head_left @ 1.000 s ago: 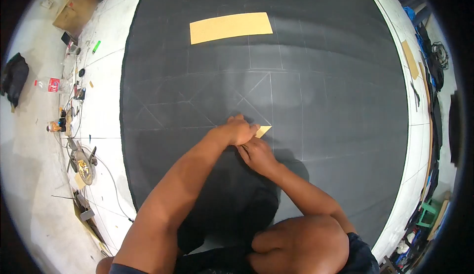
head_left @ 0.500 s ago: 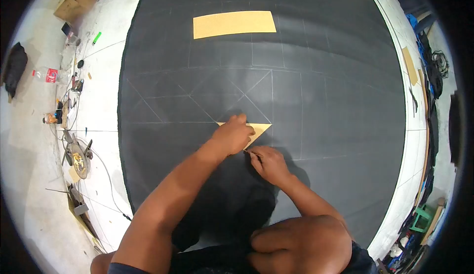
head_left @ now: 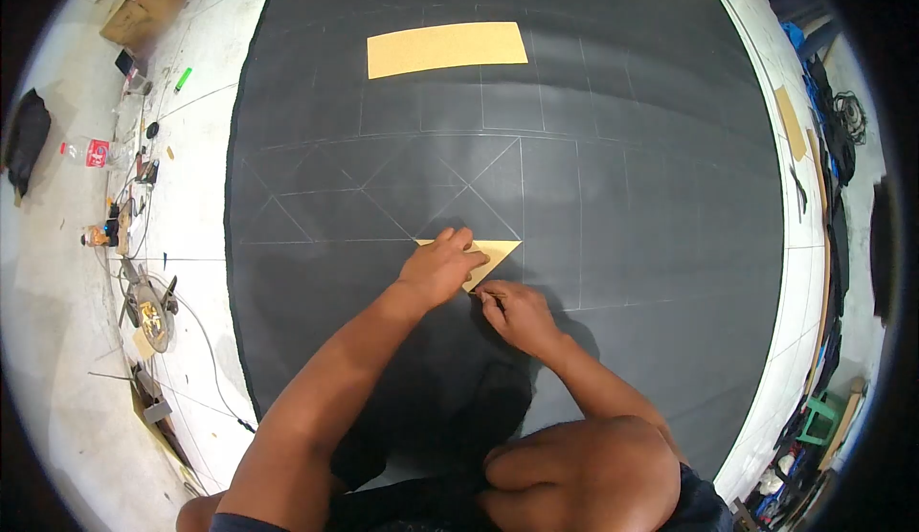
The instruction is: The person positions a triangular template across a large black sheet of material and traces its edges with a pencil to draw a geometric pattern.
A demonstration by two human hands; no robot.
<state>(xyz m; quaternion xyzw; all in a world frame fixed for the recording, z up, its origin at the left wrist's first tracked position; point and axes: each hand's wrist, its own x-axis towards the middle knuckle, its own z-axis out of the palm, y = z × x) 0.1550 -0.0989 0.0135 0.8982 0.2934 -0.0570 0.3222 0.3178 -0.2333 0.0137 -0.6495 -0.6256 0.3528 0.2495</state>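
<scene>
A yellow card triangle (head_left: 498, 248) lies on a large sheet of black cloth (head_left: 661, 245) ruled with pale straight and crossing lines. Its long edge runs along one of those lines, and one corner points towards me. My left hand (head_left: 442, 269) rests on the triangle from above with fingers spread, pressing it and covering its left part. Beside the near corner, my right hand (head_left: 517, 314) is closed in a pinch on a small thin tool. Its tip is at the card's slanting right edge; the fingers hide most of it.
Farther up the cloth lies a yellow card rectangle (head_left: 447, 50). On the white tiled floor to the left are a plastic bottle (head_left: 96, 153), a green lighter (head_left: 183, 79), a cable and a dish (head_left: 151, 316). At right are a card strip (head_left: 791, 122) and a green stool (head_left: 820, 420).
The whole view has shifted slightly, so things appear a little farther left. Both hands keep nearly the same places on and beside the triangle.
</scene>
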